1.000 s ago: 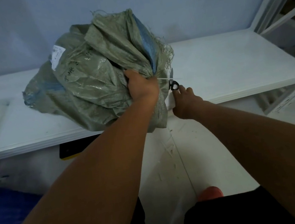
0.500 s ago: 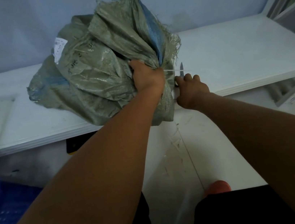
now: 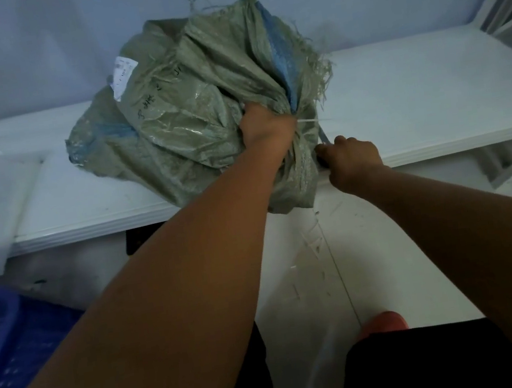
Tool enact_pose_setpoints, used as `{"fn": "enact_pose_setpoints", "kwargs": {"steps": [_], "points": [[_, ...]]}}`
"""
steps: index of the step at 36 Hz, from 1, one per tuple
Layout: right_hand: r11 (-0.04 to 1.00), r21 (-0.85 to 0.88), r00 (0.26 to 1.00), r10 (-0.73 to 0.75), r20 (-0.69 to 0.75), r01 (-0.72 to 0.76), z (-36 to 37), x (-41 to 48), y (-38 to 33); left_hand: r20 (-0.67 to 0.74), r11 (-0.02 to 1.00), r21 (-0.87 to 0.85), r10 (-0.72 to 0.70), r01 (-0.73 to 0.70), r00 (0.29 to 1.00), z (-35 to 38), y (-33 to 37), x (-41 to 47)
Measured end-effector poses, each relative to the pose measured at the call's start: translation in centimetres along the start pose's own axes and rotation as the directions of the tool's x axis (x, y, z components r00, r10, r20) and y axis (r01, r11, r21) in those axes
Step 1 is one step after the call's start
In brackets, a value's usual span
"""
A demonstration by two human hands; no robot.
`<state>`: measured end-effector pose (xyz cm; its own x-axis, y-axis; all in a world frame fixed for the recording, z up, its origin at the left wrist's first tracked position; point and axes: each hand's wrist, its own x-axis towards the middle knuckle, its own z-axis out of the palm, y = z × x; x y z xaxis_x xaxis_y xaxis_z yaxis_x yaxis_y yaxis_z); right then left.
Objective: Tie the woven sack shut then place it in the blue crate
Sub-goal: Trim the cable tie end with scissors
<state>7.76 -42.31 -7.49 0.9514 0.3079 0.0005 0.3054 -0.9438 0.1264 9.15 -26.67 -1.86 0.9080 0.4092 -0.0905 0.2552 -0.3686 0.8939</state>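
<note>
Sack point(image 3: 193, 130): grey-green woven sack, bulky and crumpled, lying on the white shelf point(image 3: 415, 99) with its lower corner hanging over the front edge. Blue stripe visible along the gathered mouth; frayed threads stand out from the top and right side. Handwritten marks on the upper face

Label point(image 3: 122, 76): white paper slip stuck to the sack's upper left part; print too small to read

Tie point(image 3: 310, 120): thin white strap cinched round the sack's bunched neck, its free tail pointing right over the shelf

Left hand point(image 3: 266, 126): fist closed tightly round the gathered neck, just left of the tie

Right hand point(image 3: 353, 157): just right of the sack at the shelf's front edge, fingers curled round a small tool point(image 3: 322, 135) whose thin grey blade-like tip shows above the knuckles, near the tie's tail; kind of tool cannot be told

Crate point(image 3: 3, 344): blue plastic crate with perforated walls, on the floor at lower left, well apart from the sack

Floor point(image 3: 322, 250): pale, scattered with short white offcuts below the shelf edge

Wall point(image 3: 30, 51): pale blue, behind the shelf
</note>
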Motion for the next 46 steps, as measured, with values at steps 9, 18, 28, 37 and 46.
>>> {"fn": "enact_pose_setpoints", "kwargs": {"steps": [9,18,28,37,46], "points": [[0.988,0.153,0.998,-0.023,0.052,0.015,-1.9,0.2,0.8,0.161,0.981,-0.150,-0.098,0.122,0.982,-2.2,1.5,-1.6],[0.738,0.634,0.955,0.298,-0.003,-0.228,-10.0,0.6,-1.5,0.184,0.798,-0.554,-0.162,0.239,0.969,-8.9,3.1,-3.8],[0.500,0.865,0.866,0.412,-0.283,0.045,-21.4,-1.9,-8.3,0.093,0.686,-0.703,-0.172,0.187,0.981,-16.3,4.5,-6.4],[0.531,0.757,0.841,0.143,-0.522,0.380,-22.6,-5.3,-18.9,-0.098,0.664,-0.745,-0.209,0.067,0.973,-20.8,4.6,-6.4],[0.608,0.689,0.861,0.017,-0.509,0.395,-22.4,-3.4,-21.9,-0.208,0.799,-0.600,-0.124,-0.027,0.970,-22.9,1.8,-4.4]]}}
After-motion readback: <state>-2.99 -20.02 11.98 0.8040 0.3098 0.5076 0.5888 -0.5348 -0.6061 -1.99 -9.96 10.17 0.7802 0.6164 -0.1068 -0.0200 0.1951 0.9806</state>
